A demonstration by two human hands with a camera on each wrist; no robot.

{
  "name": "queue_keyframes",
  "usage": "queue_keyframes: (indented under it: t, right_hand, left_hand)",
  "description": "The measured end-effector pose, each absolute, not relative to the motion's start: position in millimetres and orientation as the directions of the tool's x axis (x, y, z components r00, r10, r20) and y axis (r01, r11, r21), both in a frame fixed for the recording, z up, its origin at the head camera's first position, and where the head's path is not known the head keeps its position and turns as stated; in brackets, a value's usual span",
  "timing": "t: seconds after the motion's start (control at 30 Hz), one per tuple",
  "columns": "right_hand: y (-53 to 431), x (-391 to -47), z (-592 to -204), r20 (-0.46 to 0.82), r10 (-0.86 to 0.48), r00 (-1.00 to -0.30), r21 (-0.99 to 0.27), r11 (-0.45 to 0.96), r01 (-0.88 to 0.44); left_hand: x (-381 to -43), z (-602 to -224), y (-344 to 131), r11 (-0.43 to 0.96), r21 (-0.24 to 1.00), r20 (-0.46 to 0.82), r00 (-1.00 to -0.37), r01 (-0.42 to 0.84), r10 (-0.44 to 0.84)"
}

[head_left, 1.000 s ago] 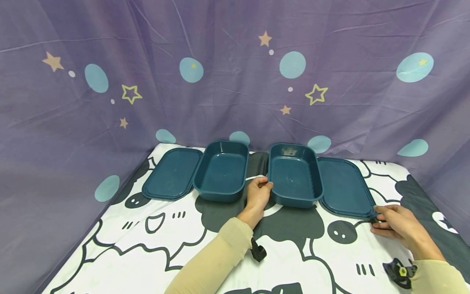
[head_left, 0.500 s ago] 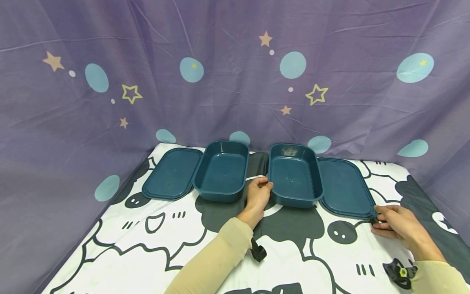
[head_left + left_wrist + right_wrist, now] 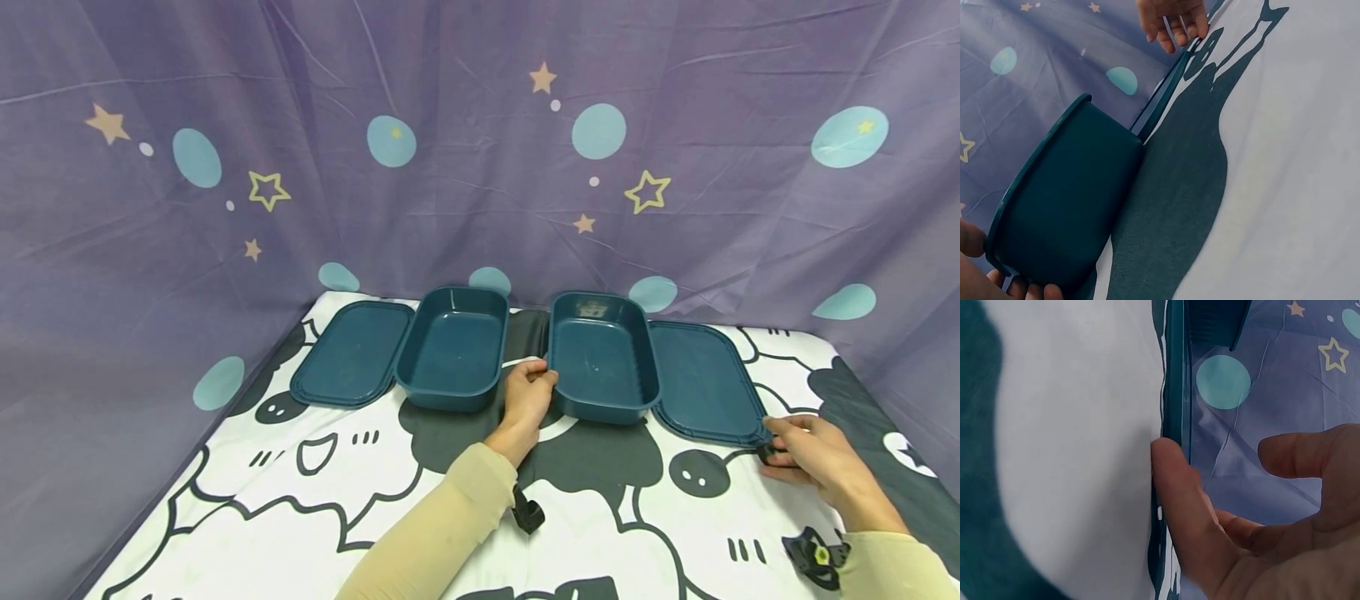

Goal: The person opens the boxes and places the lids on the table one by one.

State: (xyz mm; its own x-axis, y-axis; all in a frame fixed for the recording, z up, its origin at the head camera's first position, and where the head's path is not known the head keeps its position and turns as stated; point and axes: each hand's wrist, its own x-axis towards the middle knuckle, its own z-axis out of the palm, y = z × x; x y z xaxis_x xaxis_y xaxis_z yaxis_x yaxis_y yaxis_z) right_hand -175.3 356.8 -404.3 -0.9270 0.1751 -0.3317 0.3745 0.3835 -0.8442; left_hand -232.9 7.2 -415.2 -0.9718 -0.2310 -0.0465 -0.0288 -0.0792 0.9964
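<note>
A dark teal plastic food box stands right of centre in the head view. At its near left corner my left hand holds it, thumb by the rim and fingertips low against the wall. Flat beside this box on the right lies a matching lid. My right hand is at the lid's near right corner. In the right wrist view one finger is at the lid's edge, while the thumb stays well apart from it.
A second teal box stands left of centre, with another lid flat at its left. A cartoon-printed white and dark cloth covers the table. A purple curtain with stars hangs close behind the boxes.
</note>
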Motion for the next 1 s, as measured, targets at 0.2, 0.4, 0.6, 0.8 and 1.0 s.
queue_keyframes:
  t: [0.2, 0.4, 0.6, 0.8, 1.0]
  right_hand:
    - [354.2, -172.5, -402.7, -0.282, 0.162, -0.945, -0.839, 0.436, 0.326]
    - [345.2, -173.0, -398.6, -0.202, 0.161, -0.966, -0.809, 0.528, 0.258]
    - [333.1, -179.5, -395.1, -0.141, 0.154, -0.978, -0.778, 0.594, 0.206]
    - [312.1, -184.4, -381.7, -0.078, 0.102, -0.992, -0.740, 0.661, 0.126]
    - [279.4, -185.0, -353.9, -0.033, -0.009, -0.999, -0.704, 0.710, 0.017]
  left_hand:
    - [-228.8, -407.8, 8.0, -0.063, 0.998, -0.025, -0.969, -0.010, -0.248]
    - [-224.7, -398.2, 9.1, -0.038, 0.999, -0.004, -0.967, 0.006, -0.255]
    - [-224.3, -394.2, 3.7, 0.059, 0.998, 0.035, -0.970, 0.021, -0.242]
    - [-221.3, -381.9, -5.7, 0.219, 0.974, 0.084, -0.985, 0.050, -0.152]
    - [-216.1, -364.5, -17.0, 0.413, 0.891, 0.201, -0.980, 0.187, 0.009]
